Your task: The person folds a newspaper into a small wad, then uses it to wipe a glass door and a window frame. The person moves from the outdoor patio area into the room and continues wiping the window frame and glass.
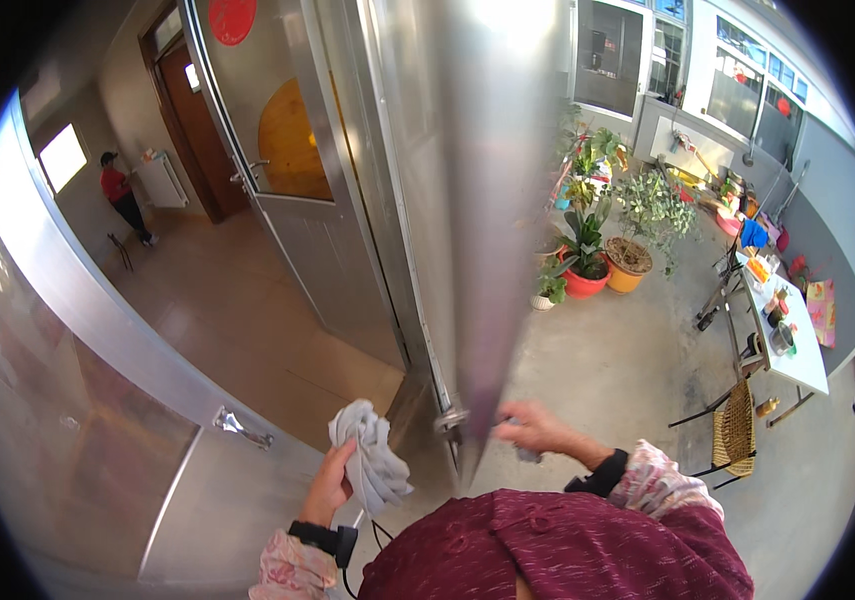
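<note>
My left hand (330,484) grips a bunched light-grey cloth (373,459) in front of the metal-framed glass door (172,517) on the left. That door carries a metal lever handle (243,429). Straight ahead a metal door leaf (498,225) stands nearly edge-on, close to the camera and blurred. My right hand (540,431) is at the right side of this leaf, low down, with its fingers curled round a small grey cloth (528,453), mostly hidden by the hand. Across the leaf from it is a metal handle (451,420). Whether the right fingers touch the leaf is unclear.
Another metal door (277,150) stands ajar on the left; beyond it a person (121,196) stands by a radiator (163,181). Potted plants (585,274), a woven chair (735,429) and a white table (802,367) holding pots and jars are to the right.
</note>
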### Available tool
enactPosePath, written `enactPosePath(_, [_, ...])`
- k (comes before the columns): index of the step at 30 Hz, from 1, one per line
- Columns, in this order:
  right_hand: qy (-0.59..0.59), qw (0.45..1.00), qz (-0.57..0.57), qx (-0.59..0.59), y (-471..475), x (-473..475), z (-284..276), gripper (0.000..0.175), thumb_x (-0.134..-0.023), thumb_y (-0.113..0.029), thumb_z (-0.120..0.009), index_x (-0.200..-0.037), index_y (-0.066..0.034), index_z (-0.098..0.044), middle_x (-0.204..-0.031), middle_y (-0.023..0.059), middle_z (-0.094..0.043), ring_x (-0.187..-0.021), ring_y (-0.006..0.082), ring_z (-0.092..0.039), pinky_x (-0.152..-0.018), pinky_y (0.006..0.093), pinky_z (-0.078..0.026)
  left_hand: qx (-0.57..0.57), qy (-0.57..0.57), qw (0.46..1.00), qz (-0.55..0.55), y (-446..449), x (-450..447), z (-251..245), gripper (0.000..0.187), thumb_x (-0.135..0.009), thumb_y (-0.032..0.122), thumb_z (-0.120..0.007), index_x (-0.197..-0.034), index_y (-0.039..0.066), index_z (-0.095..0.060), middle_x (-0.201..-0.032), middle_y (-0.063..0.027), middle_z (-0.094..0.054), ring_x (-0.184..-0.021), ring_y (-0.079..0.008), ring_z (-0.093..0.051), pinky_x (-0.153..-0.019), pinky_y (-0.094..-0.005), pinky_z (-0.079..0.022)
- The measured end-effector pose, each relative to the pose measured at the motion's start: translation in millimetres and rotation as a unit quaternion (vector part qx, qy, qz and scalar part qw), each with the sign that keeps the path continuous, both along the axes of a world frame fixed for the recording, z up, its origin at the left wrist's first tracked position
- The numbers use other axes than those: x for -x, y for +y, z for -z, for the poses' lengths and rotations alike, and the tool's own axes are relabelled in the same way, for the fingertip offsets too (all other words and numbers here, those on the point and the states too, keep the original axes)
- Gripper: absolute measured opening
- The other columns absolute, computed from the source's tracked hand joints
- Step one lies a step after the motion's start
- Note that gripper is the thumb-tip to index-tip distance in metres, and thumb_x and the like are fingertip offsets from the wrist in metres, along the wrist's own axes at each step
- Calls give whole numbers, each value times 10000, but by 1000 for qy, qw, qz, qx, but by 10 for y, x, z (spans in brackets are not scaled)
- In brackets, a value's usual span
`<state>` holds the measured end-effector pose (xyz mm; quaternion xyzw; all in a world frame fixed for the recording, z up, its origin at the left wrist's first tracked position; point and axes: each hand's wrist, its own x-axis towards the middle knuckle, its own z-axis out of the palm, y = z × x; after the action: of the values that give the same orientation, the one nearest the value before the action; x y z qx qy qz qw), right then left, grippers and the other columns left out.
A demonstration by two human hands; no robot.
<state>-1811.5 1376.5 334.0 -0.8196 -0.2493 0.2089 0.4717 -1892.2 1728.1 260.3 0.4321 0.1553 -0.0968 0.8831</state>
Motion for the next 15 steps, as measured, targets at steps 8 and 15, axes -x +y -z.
enactPosePath(8, [156,944,266,-120,-1461,-157,201,327,-743,-60,-586,-1066,-53,-637,-844,-16,-626,-629,54,-530,-551,232,-444,113,17,993,20,-193,-394,-251,522,-932,482,-463,-1268,84,-492,-1163,-120,-593,-1038,-277,-592,-898,-454,-490])
enactPosePath(15, [-10,883,461,93,-1424,-398,708,329,-666,-127,-620,-979,-32,-654,-782,100,-662,-706,192,-619,-652,329,-486,165,-180,966,-86,-43,-638,-474,518,-941,434,-403,-1277,50,-491,-1246,-116,-561,-1135,-295,-537,-1001,-453,-408])
